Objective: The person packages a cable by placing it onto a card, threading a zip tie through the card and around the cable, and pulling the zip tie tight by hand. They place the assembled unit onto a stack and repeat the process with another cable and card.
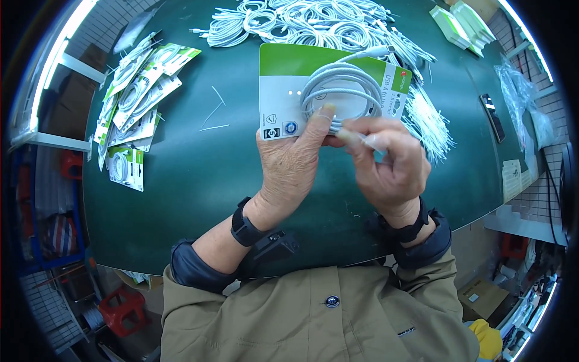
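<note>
"What do we see in the middle?"

"We have a coiled cable, pale grey-white, wound into a loose oval, its plug sticking out at the upper right. It lies against the front of a flat card, held up over the counter."

"And the card's look?"

"We see a green band curving across its top, white below, small dark and blue marks in the lower left corner, and two bright dots beside the coil."

"How do our hands stand?"

"Our left hand has its grip closed on the card's lower edge, thumb pressing the coil's lower part. Our right hand has its grip pinched on a pale strip just beside that thumb; its full shape is blurred."

"Farther out?"

"Beyond the card we have a heap of loose cables, with a spray of thin white ties on its right. At far left lie carded cables, overlapping; at far right, a dark phone."
</note>
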### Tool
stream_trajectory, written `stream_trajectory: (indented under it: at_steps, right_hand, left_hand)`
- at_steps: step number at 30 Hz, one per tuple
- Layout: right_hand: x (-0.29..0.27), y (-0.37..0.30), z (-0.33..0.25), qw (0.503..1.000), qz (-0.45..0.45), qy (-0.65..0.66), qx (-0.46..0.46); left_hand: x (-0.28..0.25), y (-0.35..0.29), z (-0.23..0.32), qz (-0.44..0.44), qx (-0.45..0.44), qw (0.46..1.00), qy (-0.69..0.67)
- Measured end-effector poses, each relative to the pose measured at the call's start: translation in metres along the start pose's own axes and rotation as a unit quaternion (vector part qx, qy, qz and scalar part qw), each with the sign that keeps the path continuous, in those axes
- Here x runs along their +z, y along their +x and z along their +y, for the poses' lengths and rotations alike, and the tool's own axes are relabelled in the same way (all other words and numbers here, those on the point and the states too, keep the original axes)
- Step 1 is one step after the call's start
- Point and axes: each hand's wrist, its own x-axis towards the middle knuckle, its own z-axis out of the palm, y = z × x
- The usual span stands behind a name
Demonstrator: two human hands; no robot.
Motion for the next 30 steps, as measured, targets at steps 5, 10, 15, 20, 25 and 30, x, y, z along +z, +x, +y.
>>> stream_trajectory:
  at_steps: [5, 10, 15, 20, 25, 30]
  right_hand:
    - [-0.006, 0.007, 0.01, 0.996, -0.01, -0.08, 0.036]
    - [-0.006, 0.013, 0.009, 0.982, -0.042, -0.18, -0.03]
    - [-0.004, 0.015, 0.013, 0.965, -0.038, -0.239, -0.104]
    - [-0.01, 0.015, 0.018, 0.965, -0.058, -0.226, -0.122]
    - [-0.017, 0.016, 0.006, 0.971, -0.118, -0.182, -0.102]
    - [-0.016, 0.011, 0.003, 0.978, -0.11, -0.135, -0.113]
  left_hand:
    - [0.0, -0.003, -0.004, -0.01, -0.023, 0.999, 0.02]
    - [-0.002, 0.001, -0.007, 0.001, -0.019, 1.0, 0.015]
    - [-0.004, 0.001, -0.009, 0.005, -0.028, 0.999, 0.021]
    - [-0.006, 0.001, -0.012, 0.004, -0.039, 0.998, 0.04]
    - [-0.008, 0.001, -0.012, -0.009, 0.001, 0.997, 0.072]
    - [-0.003, 0.001, -0.006, 0.005, -0.002, 1.0, 0.029]
